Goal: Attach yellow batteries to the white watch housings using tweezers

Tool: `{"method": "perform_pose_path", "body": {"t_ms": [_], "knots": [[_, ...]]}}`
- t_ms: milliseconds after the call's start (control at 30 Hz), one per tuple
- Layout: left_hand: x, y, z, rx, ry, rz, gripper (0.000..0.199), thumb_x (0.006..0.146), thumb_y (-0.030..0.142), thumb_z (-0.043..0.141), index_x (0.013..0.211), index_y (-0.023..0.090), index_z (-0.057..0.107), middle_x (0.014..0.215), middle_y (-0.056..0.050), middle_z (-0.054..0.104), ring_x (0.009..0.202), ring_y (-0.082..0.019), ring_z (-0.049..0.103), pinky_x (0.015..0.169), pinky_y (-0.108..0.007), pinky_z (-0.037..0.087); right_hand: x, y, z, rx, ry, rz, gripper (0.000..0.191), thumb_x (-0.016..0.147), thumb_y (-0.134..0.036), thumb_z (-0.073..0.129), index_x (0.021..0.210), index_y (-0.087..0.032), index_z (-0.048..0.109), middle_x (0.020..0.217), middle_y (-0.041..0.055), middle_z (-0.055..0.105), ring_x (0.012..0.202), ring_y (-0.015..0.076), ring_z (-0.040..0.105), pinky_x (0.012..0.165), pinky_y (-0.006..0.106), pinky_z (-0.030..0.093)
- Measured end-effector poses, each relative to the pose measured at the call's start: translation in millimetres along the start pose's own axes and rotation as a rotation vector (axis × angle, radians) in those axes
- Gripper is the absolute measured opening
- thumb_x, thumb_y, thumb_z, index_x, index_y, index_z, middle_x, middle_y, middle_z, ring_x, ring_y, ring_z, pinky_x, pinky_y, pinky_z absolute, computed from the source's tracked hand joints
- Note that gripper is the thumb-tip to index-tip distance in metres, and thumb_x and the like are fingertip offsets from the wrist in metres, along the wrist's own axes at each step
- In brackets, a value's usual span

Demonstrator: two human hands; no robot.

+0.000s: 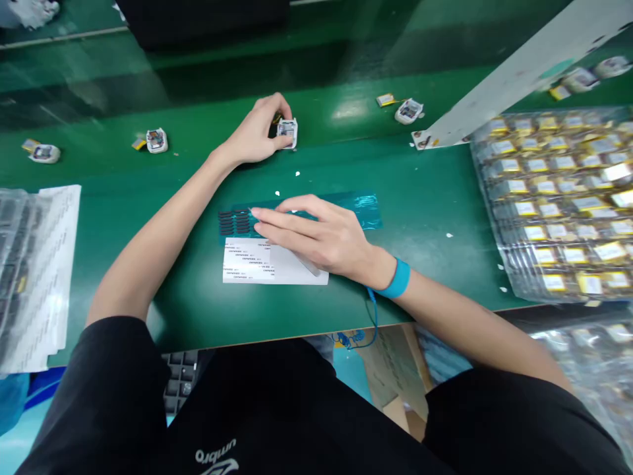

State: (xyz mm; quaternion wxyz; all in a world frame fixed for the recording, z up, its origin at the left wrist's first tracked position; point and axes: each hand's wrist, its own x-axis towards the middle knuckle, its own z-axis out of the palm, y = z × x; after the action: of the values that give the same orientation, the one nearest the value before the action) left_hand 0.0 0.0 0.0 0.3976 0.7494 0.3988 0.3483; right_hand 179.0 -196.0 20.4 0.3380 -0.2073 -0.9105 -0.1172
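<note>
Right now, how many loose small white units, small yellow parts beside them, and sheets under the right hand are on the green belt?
White units: 4, one in the left hand
Yellow parts: 3 clear
Sheets under the right hand: 2, teal and white
Total: 9

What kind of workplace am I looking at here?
Most likely an electronics assembly line: a green conveyor-style bench carries small white devices spaced along it, a clear tray of yellow-labelled cells sits alongside, and the right hand wears a blue anti-static wrist strap.
</note>
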Motion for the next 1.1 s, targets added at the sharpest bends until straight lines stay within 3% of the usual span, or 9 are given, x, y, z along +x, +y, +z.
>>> {"method": "perform_pose_path", "body": {"t_ms": [67, 133, 200, 267, 333, 467, 600, 867, 1100], "knots": [[-19, 17, -8.4, 0.064, 0.008, -0.025, 0.032, 0.069, 0.027, 0.088, 0.081, 0.03, 0.058, 0.083, 0.01, 0.066, 0.089, -0.016, 0.057, 0.09, -0.035, 0.043, 0, 1, 4, 0.025, 0.027, 0.069, 0.023, 0.104, -0.017, 0.059, 0.126, -0.017, 0.067, 0.134, 0.0059, 0.071, 0.115, 0.0217, 0.065, 0.086, 0.036, 0.06], [-47, 37, -16.2, 0.106, 0.056, -0.044, 0.032, 0.081, 0.035, 0.086, 0.087, 0.026, 0.056, 0.079, 0.012, 0.063, 0.084, -0.01, 0.057, 0.084, -0.031, 0.041, 1, 2, 5, 0.092, 0.061, 0.116, 0.021, 0.105, -0.016, 0.057, 0.123, -0.013, 0.066, 0.131, 0.009, 0.072, 0.114, 0.0239, 0.064, 0.091, 0.04, 0.059], [-81, 58, -20.7, 0.036, 0.173, -0.064, 0.036, 0.084, 0.046, 0.086, 0.088, 0.026, 0.056, 0.074, 0.013, 0.065, 0.078, -0.009, 0.06, 0.08, -0.03, 0.043, 2, 1, 3, 0.187, 0.061, 0.168, 0.023, 0.105, -0.01, 0.05, 0.124, -0.011, 0.063, 0.119, 0.0105, 0.075, 0.105, 0.0228, 0.064, 0.088, 0.041, 0.058], [-119, 76, -20.6, -0.149, 0.196, -0.135, 0.039, 0.083, 0.054, 0.086, 0.093, 0.027, 0.06, 0.071, 0.011, 0.07, 0.072, -0.013, 0.063, 0.071, -0.031, 0.046, 3, -3, -1, 0.264, 0.055, 0.231, 0.029, 0.104, -0.005, 0.04, 0.125, -0.01, 0.06, 0.1, 0.0082, 0.073, 0.089, 0.019, 0.063, 0.078, 0.035, 0.057], [-154, 88, -16.7, -0.213, 0.17, -0.206, 0.033, 0.088, 0.052, 0.082, 0.105, 0.026, 0.069, 0.077, 0.004, 0.075, 0.069, -0.015, 0.064, 0.069, -0.032, 0.05, 4, -8, -4, 0.309, 0.076, 0.272, 0.033, 0.103, -0.002, 0.035, 0.125, -0.011, 0.058, 0.091, 0.0048, 0.069, 0.079, 0.0156, 0.061, 0.071, 0.029, 0.055], [-199, 97, -5.4, -0.329, 0.235, -0.3, 0.018, 0.092, 0.036, 0.079, 0.105, 0.024, 0.075, 0.084, 0.0, 0.079, 0.07, -0.013, 0.069, 0.067, -0.026, 0.054, 4, -17, -7, 0.26, 0.114, 0.272, 0.02, 0.105, -0.01, 0.048, 0.12, -0.015, 0.061, 0.089, 0.0007, 0.07, 0.074, 0.0111, 0.064, 0.065, 0.023, 0.05], [-214, 103, 5.6, -0.449, 0.24, -0.333, 0.023, 0.088, 0.035, 0.084, 0.099, 0.02, 0.069, 0.075, -0.001, 0.077, 0.063, -0.014, 0.072, 0.058, -0.022, 0.056, 1, -21, -4, 0.165, 0.053, 0.277, 0.016, 0.108, -0.022, 0.054, 0.119, -0.018, 0.065, 0.089, -0.0022, 0.072, 0.068, 0.0071, 0.064, 0.053, 0.023, 0.04], [-223, 112, 21.8, -0.484, 0.281, -0.383, 0.036, 0.085, 0.044, 0.085, 0.089, 0.018, 0.061, 0.07, -0.002, 0.076, 0.059, -0.018, 0.075, 0.053, -0.022, 0.06, 0, -28, -4, 0.231, 0.012, 0.256, 0.011, 0.104, -0.019, 0.064, 0.113, -0.015, 0.066, 0.095, 0.0014, 0.076, 0.075, 0.0096, 0.071, 0.06, 0.021, 0.05], [-225, 117, 19.5, -0.442, 0.205, -0.347, 0.016, 0.091, 0.021, 0.076, 0.104, 0.016, 0.07, 0.087, -0.004, 0.081, 0.071, -0.019, 0.079, 0.062, -0.024, 0.065, 7, -34, -10, 0.249, -0.002, 0.305, 0.015, 0.101, -0.019, 0.068, 0.114, -0.014, 0.066, 0.096, 0.0044, 0.077, 0.078, 0.011, 0.072, 0.064, 0.022, 0.054]]}}
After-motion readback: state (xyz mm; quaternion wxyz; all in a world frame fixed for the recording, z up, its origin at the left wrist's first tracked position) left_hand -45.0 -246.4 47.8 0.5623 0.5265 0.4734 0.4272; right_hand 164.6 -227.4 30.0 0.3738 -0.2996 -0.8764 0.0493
